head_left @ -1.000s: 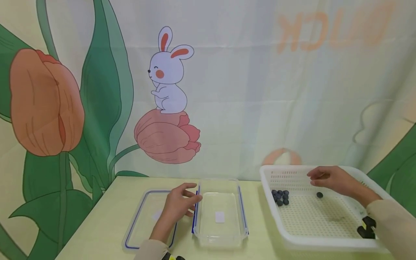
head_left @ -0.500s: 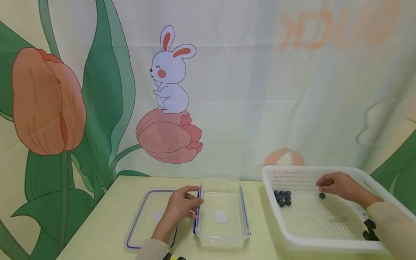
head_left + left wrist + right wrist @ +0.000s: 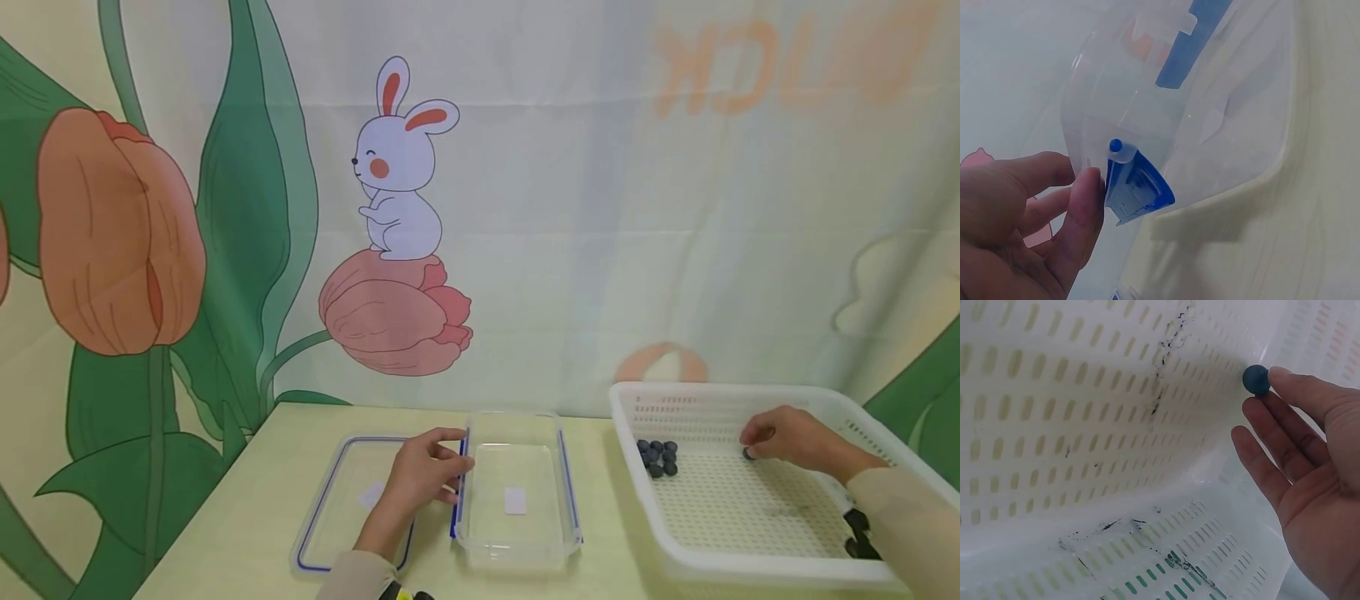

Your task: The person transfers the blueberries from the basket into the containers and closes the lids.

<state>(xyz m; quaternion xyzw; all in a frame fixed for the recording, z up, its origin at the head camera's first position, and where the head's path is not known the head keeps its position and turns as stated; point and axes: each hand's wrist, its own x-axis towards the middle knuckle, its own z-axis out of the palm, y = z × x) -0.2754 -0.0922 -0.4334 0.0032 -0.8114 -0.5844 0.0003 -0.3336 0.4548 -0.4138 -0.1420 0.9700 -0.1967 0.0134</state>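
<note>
In the head view my right hand (image 3: 795,437) is down inside a white perforated basket (image 3: 667,546). Its thumb and fingertips pinch a single blueberry (image 3: 1256,380), which the right wrist view shows against the basket's slotted surface. A small cluster of blueberries (image 3: 657,458) lies in the basket's left corner. My left hand (image 3: 426,471) holds the left rim of a clear plastic food container (image 3: 517,550), thumb and fingers at its edge. In the left wrist view the fingertips meet the wall beside a blue locking clip (image 3: 1138,190).
A clear lid (image 3: 315,521) with a blue seal lies left of the container, partly under my left forearm. A small white label (image 3: 514,502) shows on the container's bottom. The pale yellow table (image 3: 225,517) meets a printed curtain (image 3: 540,250) at the back.
My right hand has lowered onto the lone blueberry, and its thumb and fingers have closed on it. The left hand stays at the container's rim. The head view has shifted slightly.
</note>
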